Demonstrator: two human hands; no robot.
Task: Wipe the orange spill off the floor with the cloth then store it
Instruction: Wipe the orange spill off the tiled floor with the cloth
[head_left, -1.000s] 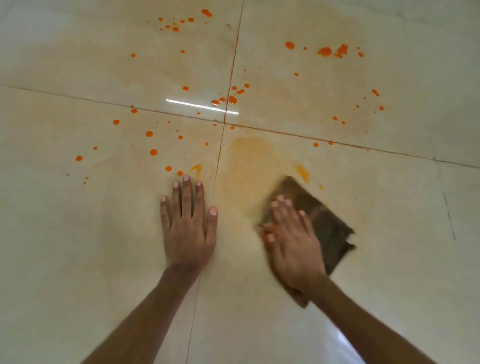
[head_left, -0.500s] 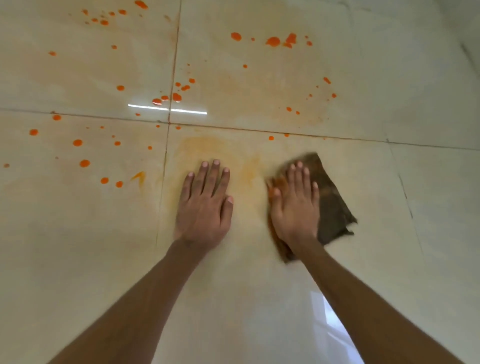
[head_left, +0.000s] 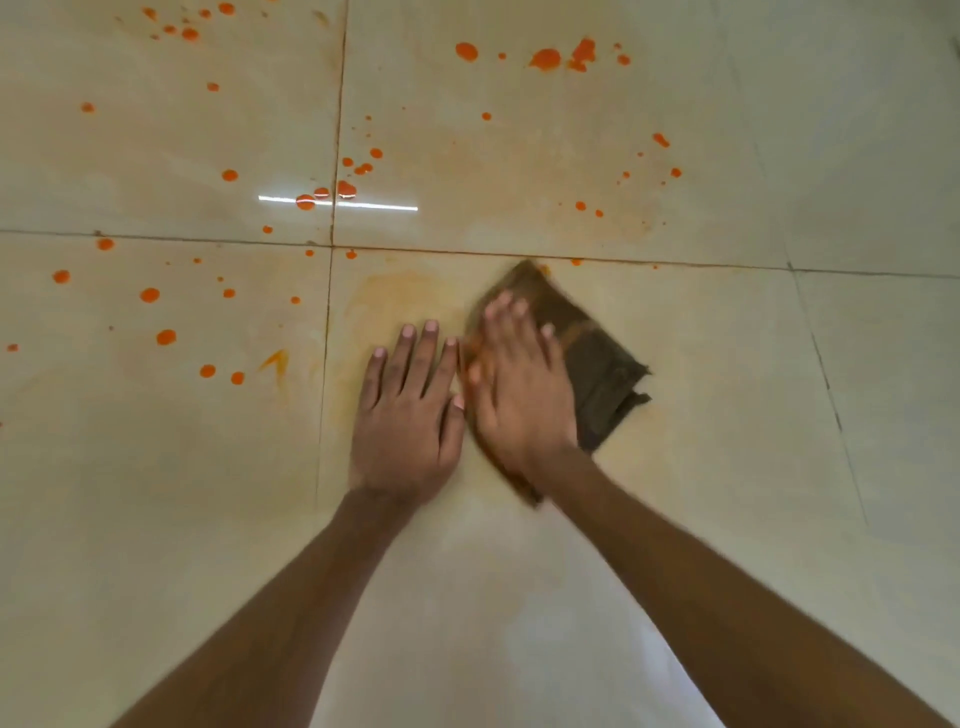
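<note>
A dark brown folded cloth (head_left: 597, 358) lies flat on the cream tiled floor (head_left: 727, 467), its far corner at the grout line. My right hand (head_left: 519, 384) presses flat on the cloth's left half, fingers together and stained orange at the thumb side. My left hand (head_left: 410, 410) rests flat on the bare tile just left of it, fingers spread, holding nothing. Orange spill drops (head_left: 150, 295) dot the tiles to the left and beyond the hands, with larger blobs (head_left: 545, 58) at the far side. A pale orange smear (head_left: 395, 296) lies ahead of the left hand.
Grout lines cross just ahead of the hands at a joint (head_left: 331, 245). A bright reflection of a light (head_left: 363, 206) streaks the glossy tile. Another pale reflection (head_left: 670, 691) shows between my forearms.
My right hand has pushed the cloth forward and left toward the grout line. My left hand has shifted right onto the same tile, and the two hands now lie side by side.
</note>
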